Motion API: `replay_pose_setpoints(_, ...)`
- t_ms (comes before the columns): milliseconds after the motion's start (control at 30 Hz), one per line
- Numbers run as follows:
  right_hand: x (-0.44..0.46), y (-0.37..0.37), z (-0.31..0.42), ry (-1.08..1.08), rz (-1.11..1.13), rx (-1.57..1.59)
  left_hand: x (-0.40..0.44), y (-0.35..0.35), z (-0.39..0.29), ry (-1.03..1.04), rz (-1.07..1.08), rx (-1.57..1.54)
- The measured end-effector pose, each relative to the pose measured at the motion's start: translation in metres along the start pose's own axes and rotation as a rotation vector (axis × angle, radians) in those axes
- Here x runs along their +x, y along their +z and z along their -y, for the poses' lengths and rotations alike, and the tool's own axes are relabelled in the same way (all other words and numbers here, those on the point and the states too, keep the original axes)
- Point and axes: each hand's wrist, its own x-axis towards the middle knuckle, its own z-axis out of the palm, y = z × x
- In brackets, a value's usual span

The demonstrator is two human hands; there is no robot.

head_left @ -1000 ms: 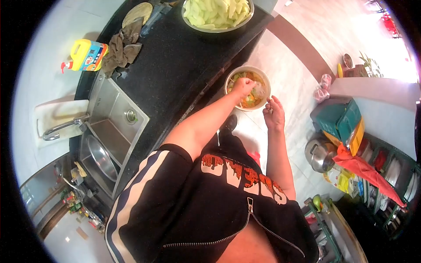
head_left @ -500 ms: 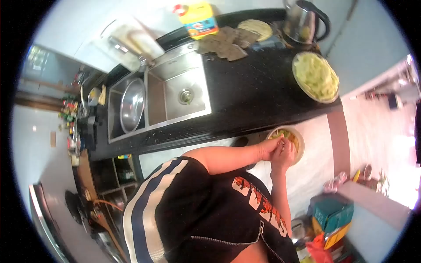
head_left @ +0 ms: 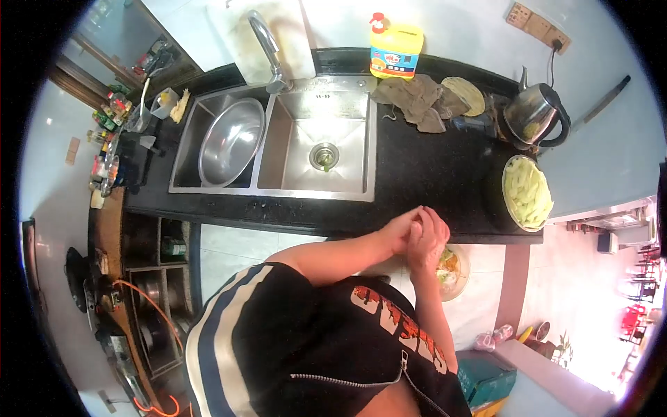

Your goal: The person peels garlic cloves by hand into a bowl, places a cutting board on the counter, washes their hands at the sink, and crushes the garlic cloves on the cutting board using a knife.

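Whereas one second ago the two hands were apart, the left over the bin and the right just beside its rim, the bare left hand (head_left: 397, 231) and the bare right hand (head_left: 425, 247) are now pressed together in front of the black speckled stone counter (head_left: 431, 177). Half a second ago they were already together, but over the bin's opening; now they appear up and to the left of it, overlapping the counter's front edge in the view. The fingers are bent and closed against one another, those of the left hand partly hidden; whether anything is held between them I cannot tell.

The round, pale bin (head_left: 465, 278) of orange, green and whitish scraps remains on the floor, its left side now hidden by the right hand and forearm.

The view has swung toward the double stainless-steel sink (head_left: 313, 194), bringing in the white wall socket strip (head_left: 538, 27). The oval-looking shiny metal basin (head_left: 233, 142) still leans in the left compartment, and the round bowl (head_left: 513, 218) heaped with pale green cut pieces (head_left: 528, 193) still sits at the counter's right end.
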Motion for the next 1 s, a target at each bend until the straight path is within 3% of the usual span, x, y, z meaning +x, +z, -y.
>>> replay_pose_setpoints(133, 0.022, 0.048, 0.038, 0.006, 0.084, 0.1, -0.029, -0.005, -0.057, 0.029, 0.101, -0.084)
replay_pose_setpoints(167, 0.028, 0.056, 0.053, 0.041, 0.117, 0.135, -0.043, 0.005, -0.072, 0.057, -0.094, -0.002)
replay_pose_setpoints(300, 0.053, 0.088, 0.104, 0.126, 0.159, 0.381, -0.066, -0.03, -0.125, 0.172, 0.042, -0.036)
replay_pose_setpoints(400, 0.081, 0.113, 0.137, 0.427, 0.297, 0.75, -0.092, -0.05, -0.167, 0.211, -0.085, -0.082)
replay_pose_setpoints(467, 0.1, 0.136, 0.143, 0.637, 0.352, 1.05, -0.111, -0.065, -0.196, 0.221, 0.026, -0.11)
replay_pose_setpoints(600, 0.127, 0.178, 0.143, 0.71, 0.405, 1.576, -0.14, -0.094, -0.24, 0.346, 0.019, -0.172)
replay_pose_setpoints(700, 0.146, 0.196, 0.17, 0.941, 0.41, 1.687, -0.165, -0.087, -0.268, 0.436, 0.003, -0.182)
replay_pose_setpoints(1000, 0.174, 0.238, 0.178, 0.972, 0.587, 1.509, -0.176, -0.107, -0.301, 0.466, -0.086, -0.179)
